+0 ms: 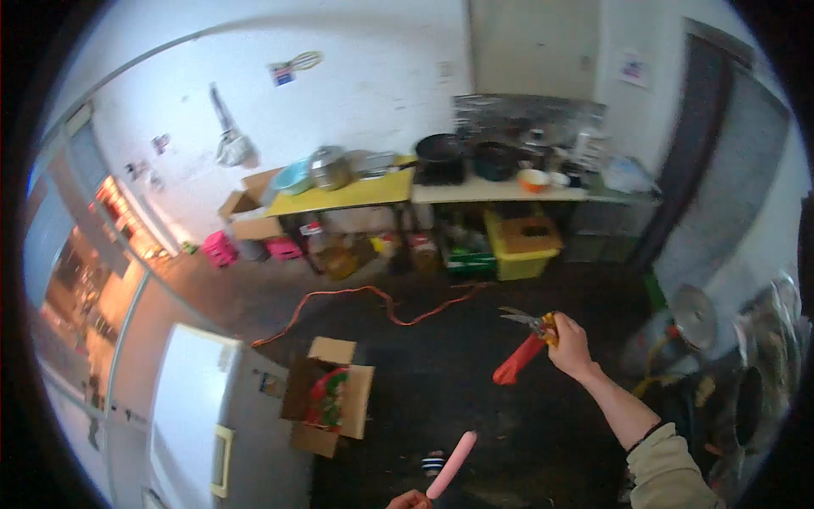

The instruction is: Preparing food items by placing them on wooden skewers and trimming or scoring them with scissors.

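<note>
At the bottom of the view, my left hand (410, 501) grips the lower end of a long pink sausage (453, 464), which tilts up to the right. My right hand (570, 348), reaching out to the right, is closed around scissors with yellow handles (548, 327). Their metal blades (518, 316) point left and look slightly apart. A red plastic wrapper (518, 362) hangs from the same hand, just below the scissors; how it is held is hidden. The two hands are well apart.
An open cardboard box (359, 401) with red and green contents stands on the dark floor beside a white refrigerator (191, 407). An orange cord (388, 305) snakes across the floor. Ahead, a yellow table (356, 196) carries pots and a basin. A gas cylinder (655, 343) stands right.
</note>
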`<state>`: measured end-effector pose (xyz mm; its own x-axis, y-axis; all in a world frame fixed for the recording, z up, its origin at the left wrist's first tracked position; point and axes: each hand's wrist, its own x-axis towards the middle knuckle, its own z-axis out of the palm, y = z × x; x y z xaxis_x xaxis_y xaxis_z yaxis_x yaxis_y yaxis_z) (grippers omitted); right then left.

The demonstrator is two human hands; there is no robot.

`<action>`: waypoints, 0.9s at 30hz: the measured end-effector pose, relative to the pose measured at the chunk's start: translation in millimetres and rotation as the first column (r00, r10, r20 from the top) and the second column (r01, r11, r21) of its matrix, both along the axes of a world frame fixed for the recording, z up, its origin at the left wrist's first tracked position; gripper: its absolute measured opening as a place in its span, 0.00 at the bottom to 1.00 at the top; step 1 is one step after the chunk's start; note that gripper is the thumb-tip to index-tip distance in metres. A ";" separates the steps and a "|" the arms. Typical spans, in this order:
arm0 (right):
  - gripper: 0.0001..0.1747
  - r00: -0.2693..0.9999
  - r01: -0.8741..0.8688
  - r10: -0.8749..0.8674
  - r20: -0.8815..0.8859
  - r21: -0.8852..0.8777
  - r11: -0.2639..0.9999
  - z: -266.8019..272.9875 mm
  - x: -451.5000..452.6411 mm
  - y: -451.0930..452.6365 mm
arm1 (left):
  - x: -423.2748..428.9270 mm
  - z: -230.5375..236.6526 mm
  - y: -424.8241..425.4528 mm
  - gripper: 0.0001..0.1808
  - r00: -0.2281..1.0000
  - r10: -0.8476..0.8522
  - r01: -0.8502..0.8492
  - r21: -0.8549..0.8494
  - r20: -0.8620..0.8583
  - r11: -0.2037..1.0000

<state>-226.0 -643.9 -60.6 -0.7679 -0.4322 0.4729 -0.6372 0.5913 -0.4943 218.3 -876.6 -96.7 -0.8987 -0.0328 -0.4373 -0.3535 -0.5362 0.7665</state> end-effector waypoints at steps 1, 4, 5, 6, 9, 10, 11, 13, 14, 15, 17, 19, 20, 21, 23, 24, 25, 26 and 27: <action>0.12 0.989 -0.054 0.052 0.136 0.007 0.999 -18.5 0.8 -45.5 | 13.3 -3.8 -28.8 0.01 0.996 0.085 -0.084 0.052 -0.027 0.995; 0.13 0.877 -0.201 0.194 0.439 -0.031 0.979 -100.2 30.6 -189.9 | 44.1 7.4 -112.7 0.02 0.941 0.305 -0.275 -0.191 0.148 0.942; 0.14 0.858 -0.253 0.197 0.474 0.057 0.966 -122.8 47.8 -238.7 | 54.1 3.6 -135.0 0.03 0.913 0.404 -0.378 -0.253 0.056 0.891; 0.14 0.814 -0.293 0.232 0.533 0.031 0.956 -143.1 67.4 -284.3 | 62.0 3.7 -155.3 0.04 0.889 0.457 -0.426 -0.295 0.041 0.855; 0.18 0.759 -0.321 0.140 0.636 0.178 0.930 -208.8 119.2 -412.7 | 75.6 11.5 -203.0 0.07 0.805 0.593 -0.539 -0.382 0.028 0.750; 0.20 0.726 -0.312 0.137 0.674 0.145 0.939 -229.5 129.5 -450.1 | 76.3 13.1 -216.6 0.08 0.763 0.645 -0.576 -0.421 0.030 0.701; 0.22 0.689 -0.303 0.137 0.712 0.112 0.946 -243.4 141.8 -482.1 | 76.8 11.5 -228.1 0.08 0.749 0.662 -0.588 -0.429 0.032 0.686; 0.26 0.655 -0.333 0.158 0.739 0.095 0.938 -241.7 161.7 -540.8 | 77.2 5.6 -244.5 0.10 0.663 0.747 -0.560 -0.626 0.054 0.543; 0.29 0.632 -0.333 0.157 0.759 0.083 0.939 -236.6 166.0 -564.2 | 76.2 5.7 -252.3 0.10 0.649 0.759 -0.567 -0.627 0.060 0.534; 0.29 0.626 -0.346 0.161 0.763 0.087 0.934 -234.4 167.2 -581.2 | 72.7 7.4 -260.6 0.10 0.649 0.760 -0.518 -0.707 0.043 0.482; 0.34 0.674 -0.254 0.158 0.722 0.025 0.967 -225.8 156.5 -603.3 | 59.4 21.5 -278.3 0.10 0.655 0.755 -0.469 -0.771 0.023 0.431; 0.34 0.579 -0.296 0.153 0.801 0.032 0.955 -205.5 130.2 -598.6 | 46.1 43.6 -293.9 0.09 0.688 0.725 -0.437 -0.808 -0.017 0.396; 0.36 0.537 -0.395 0.206 0.818 0.029 0.918 -172.3 125.0 -589.3 | 48.8 40.7 -301.0 0.07 0.728 0.670 -0.368 -0.906 -0.141 0.210; 0.37 0.499 -0.474 0.245 0.831 0.025 0.880 -135.8 114.2 -571.9 | 49.6 45.7 -307.7 0.07 0.709 0.706 -0.360 -0.868 -0.016 0.342; 0.35 0.556 -0.540 0.316 0.768 0.045 0.840 -64.2 76.6 -517.2 | 34.3 78.0 -321.4 0.06 0.779 0.615 -0.314 -0.926 -0.124 0.210; 0.33 0.594 -0.555 0.328 0.735 0.078 0.828 -25.6 57.4 -481.5 | 24.3 91.1 -326.0 0.06 0.795 0.589 -0.328 -0.921 -0.147 0.212; 0.32 0.633 -0.560 0.335 0.698 0.115 0.820 14.8 42.4 -443.9 | 12.0 103.0 -330.1 0.06 0.833 0.502 -0.333 -0.936 -0.234 0.117; 0.32 0.728 -0.538 0.345 0.592 0.182 0.823 60.5 35.5 -409.1 | -1.9 115.8 -332.2 0.06 0.861 0.401 -0.348 -0.937 -0.313 0.016; 0.32 0.808 -0.502 0.349 0.474 0.246 0.829 98.5 30.6 -373.1 | -17.0 132.0 -330.5 0.06 0.871 0.356 -0.368 -0.930 -0.339 0.015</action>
<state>-195.3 -1016.9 38.0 -0.5491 -0.8328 -0.0701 -0.6601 0.4836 -0.5748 201.3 -1207.1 35.3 -0.6283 -0.7288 0.2722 -0.3602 0.5826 0.7285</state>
